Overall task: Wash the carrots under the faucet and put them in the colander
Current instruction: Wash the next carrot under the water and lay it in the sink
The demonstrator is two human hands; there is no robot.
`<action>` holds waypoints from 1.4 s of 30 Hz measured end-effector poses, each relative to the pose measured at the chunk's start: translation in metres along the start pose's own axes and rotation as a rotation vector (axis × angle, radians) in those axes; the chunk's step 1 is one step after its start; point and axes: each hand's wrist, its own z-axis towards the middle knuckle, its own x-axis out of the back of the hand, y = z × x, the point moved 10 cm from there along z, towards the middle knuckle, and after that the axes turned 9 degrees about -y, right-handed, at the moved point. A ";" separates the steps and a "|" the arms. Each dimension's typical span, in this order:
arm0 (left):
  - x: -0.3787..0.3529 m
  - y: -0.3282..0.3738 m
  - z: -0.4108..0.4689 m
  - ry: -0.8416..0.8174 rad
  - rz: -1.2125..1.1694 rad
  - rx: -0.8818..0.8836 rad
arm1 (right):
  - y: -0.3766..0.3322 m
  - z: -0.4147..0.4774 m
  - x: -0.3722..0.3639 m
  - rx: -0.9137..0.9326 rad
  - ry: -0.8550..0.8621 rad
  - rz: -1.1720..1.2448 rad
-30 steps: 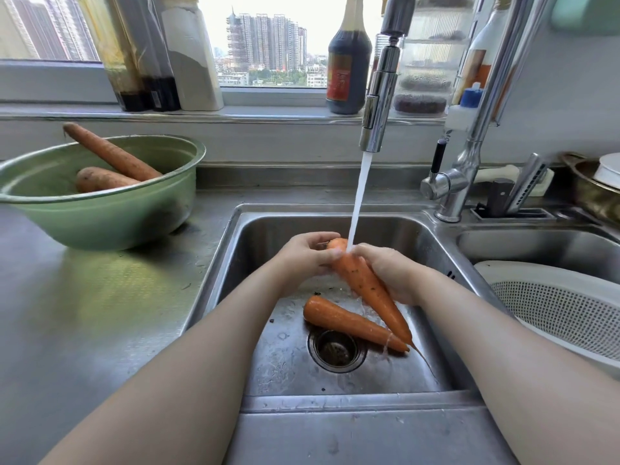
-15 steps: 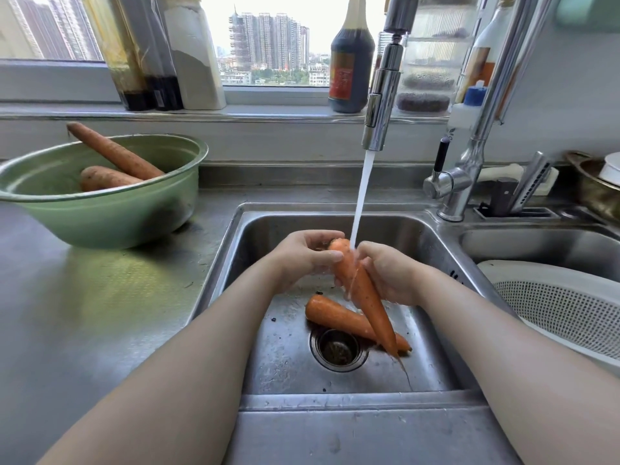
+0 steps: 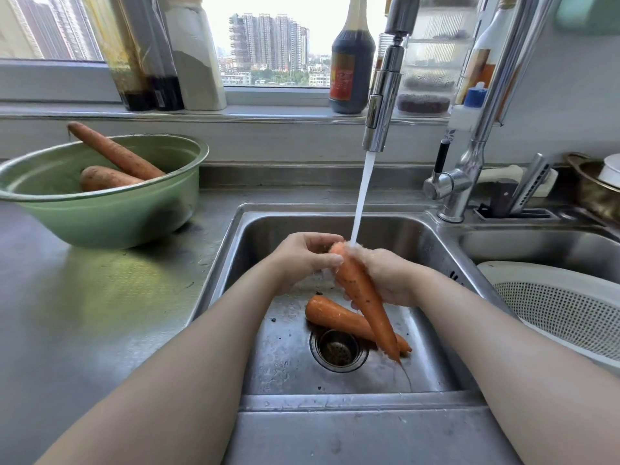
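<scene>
A domestic kitchen is indicated. A stainless-steel double-basin sink [image 3: 335, 401] is set into a brushed steel table [image 3: 100, 313] and served by a chrome pull-down faucet [image 3: 382, 105]. A dark, red-labelled sauce bottle [image 3: 350, 62] is stored on the grey window sill [image 3: 268, 112], beyond which high-rise residential towers [image 3: 268, 41] are seen.

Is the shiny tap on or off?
On: a white stream of water falls from the silver metal faucet spout onto the orange carrot.

Two bare forearms reach forward, angled inward. The left hand [image 3: 303, 260] curls its fingers and thumb onto the thick end of a carrot [image 3: 364, 300]; the right hand [image 3: 391, 280] wraps the other side.
</scene>
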 end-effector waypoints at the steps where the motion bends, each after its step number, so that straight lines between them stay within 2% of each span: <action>1: 0.001 -0.001 0.000 0.004 0.009 0.007 | 0.000 -0.002 -0.001 0.006 -0.033 0.002; 3: 0.001 0.001 -0.001 0.005 0.008 0.004 | -0.001 -0.003 0.000 0.025 -0.043 0.015; 9: -0.005 0.008 0.002 0.030 -0.020 -0.038 | -0.017 -0.006 0.007 0.056 0.263 -0.131; 12: -0.003 0.005 0.003 0.052 -0.029 -0.033 | -0.019 -0.010 0.011 0.054 0.309 -0.137; 15: 0.000 0.001 0.004 0.052 -0.043 -0.027 | -0.017 -0.013 0.011 0.071 0.241 -0.079; 18: 0.003 -0.002 0.003 0.056 -0.034 -0.020 | -0.012 -0.007 0.005 0.096 0.090 0.021; 22: 0.007 -0.004 0.002 0.061 -0.097 -0.020 | -0.012 -0.006 -0.003 0.100 -0.069 0.016; 25: 0.006 -0.002 0.000 0.059 -0.114 -0.030 | -0.013 -0.005 -0.004 0.100 -0.090 0.054; 30: 0.001 0.003 0.000 0.027 -0.089 -0.050 | -0.013 -0.005 -0.003 0.066 0.015 -0.065; 35: 0.004 0.005 -0.002 0.046 -0.090 -0.047 | -0.008 -0.003 -0.003 0.044 -0.033 0.026; 39: 0.001 0.009 -0.004 0.026 -0.045 -0.047 | -0.013 -0.003 -0.001 0.105 0.025 -0.007; 42: -0.002 0.009 -0.003 0.009 -0.057 -0.045 | -0.008 0.000 0.000 0.070 -0.025 -0.005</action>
